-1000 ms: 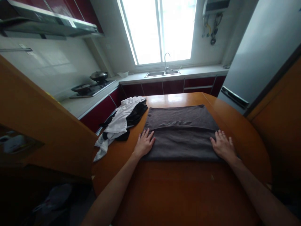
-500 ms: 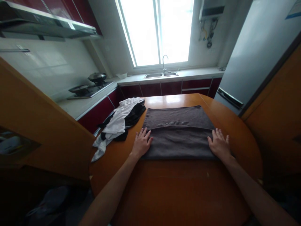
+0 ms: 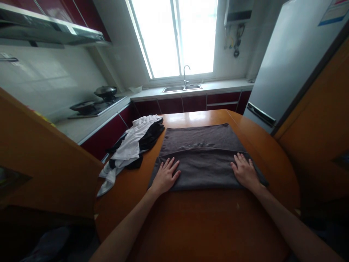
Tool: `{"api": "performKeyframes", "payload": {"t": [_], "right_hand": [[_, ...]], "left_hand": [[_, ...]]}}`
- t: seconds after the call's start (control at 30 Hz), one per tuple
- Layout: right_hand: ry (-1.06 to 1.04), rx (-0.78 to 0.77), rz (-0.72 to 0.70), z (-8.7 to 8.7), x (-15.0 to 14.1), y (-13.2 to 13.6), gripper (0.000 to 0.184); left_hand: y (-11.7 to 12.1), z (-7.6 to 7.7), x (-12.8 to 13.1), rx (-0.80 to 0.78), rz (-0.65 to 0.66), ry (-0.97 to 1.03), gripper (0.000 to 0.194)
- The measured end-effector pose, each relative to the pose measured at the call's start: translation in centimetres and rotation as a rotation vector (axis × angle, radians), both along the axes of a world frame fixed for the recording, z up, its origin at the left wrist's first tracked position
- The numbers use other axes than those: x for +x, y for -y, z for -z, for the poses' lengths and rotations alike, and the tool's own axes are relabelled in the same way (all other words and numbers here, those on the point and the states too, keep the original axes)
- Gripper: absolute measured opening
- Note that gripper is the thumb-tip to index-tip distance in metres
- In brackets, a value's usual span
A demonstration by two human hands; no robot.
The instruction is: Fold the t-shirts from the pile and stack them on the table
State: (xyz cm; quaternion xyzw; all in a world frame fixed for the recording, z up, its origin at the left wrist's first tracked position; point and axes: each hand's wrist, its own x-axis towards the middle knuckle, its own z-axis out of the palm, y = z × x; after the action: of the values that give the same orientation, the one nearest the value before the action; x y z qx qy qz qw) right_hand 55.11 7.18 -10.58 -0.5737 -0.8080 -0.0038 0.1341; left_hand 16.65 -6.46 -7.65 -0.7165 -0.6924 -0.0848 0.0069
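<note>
Most of the space under and around both hands is taken up by an oval wooden counter point(image 3: 207, 225). A silver refrigerator point(image 3: 283, 62) is seen beyond the counter, ahead and to the right of the hands. A bright window point(image 3: 196, 36) is set in the wall straight ahead, well beyond them, with a white worktop point(image 3: 218, 86) below it. A range hood point(image 3: 54, 31) is mounted far off to the left and ahead.

The folded dark gray cloth point(image 3: 204, 173) is spread flat on the counter, beneath and between the hands, and its crosswise edge is seen just beyond the fingertips. A white garment point(image 3: 127, 145) is heaped with a black garment point(image 3: 152, 135) to the left of the left hand, apart from the cloth.

The left hand point(image 3: 166, 177) is laid open, palm down, on the cloth's left part; the right hand point(image 3: 245, 173) is likewise placed on its right part. Nothing is gripped by either.

A double sink point(image 3: 174, 88), a lidded wok point(image 3: 105, 91) and a slim faucet point(image 3: 185, 74) are seen far beyond the hands.
</note>
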Motion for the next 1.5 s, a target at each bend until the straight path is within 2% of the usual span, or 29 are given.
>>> {"api": "performKeyframes", "payload": {"t": [0.33,0.47,0.63,0.7,0.8,0.9,0.97,1.1,1.23,1.37,1.5], "right_hand": [[-0.032,0.004,-0.007,0.4,0.0,-0.3,0.059],[-0.095,0.063,-0.025,-0.6,0.0,-0.4,0.058],[-0.156,0.193,-0.074,-2.1,2.4,-0.4,0.056],[-0.126,0.215,-0.100,-1.7,3.9,0.0,0.056],[-0.050,0.180,-0.123,-0.3,5.9,0.9,0.056],[-0.008,0.097,-0.105,0.9,6.8,1.4,0.055],[-0.006,0.066,-0.105,1.0,6.9,1.4,0.056],[-0.037,0.077,-0.198,0.3,7.8,1.5,0.055],[-0.065,0.103,-0.353,-0.5,10.4,2.3,0.054],[-0.082,0.132,-0.462,-1.1,12.9,3.1,0.048],[-0.103,0.142,-0.507,-1.5,14.0,3.4,0.035]], "left_hand": [[-0.2,0.4,-0.1,0.005,-0.006,0.055,0.056],[-0.3,-0.9,-0.1,-0.020,-0.005,0.161,0.056],[1.2,-2.7,-1.8,-0.013,0.119,0.227,0.055],[2.4,-2.4,-2.8,0.001,0.125,0.180,0.055],[4.1,-1.1,-4.0,0.015,0.110,0.095,0.055],[5.0,-0.1,-4.4,0.032,0.103,0.044,0.053],[5.3,-0.2,-4.4,0.029,0.113,0.036,0.053],[6.1,-1.4,-4.8,0.039,0.206,0.036,0.055],[8.2,-2.2,-6.4,0.123,0.296,0.039,0.058],[9.8,-2.3,-8.3,0.180,0.311,0.041,0.042],[10.1,-2.7,-8.6,0.204,0.377,0.039,0.029]]}}
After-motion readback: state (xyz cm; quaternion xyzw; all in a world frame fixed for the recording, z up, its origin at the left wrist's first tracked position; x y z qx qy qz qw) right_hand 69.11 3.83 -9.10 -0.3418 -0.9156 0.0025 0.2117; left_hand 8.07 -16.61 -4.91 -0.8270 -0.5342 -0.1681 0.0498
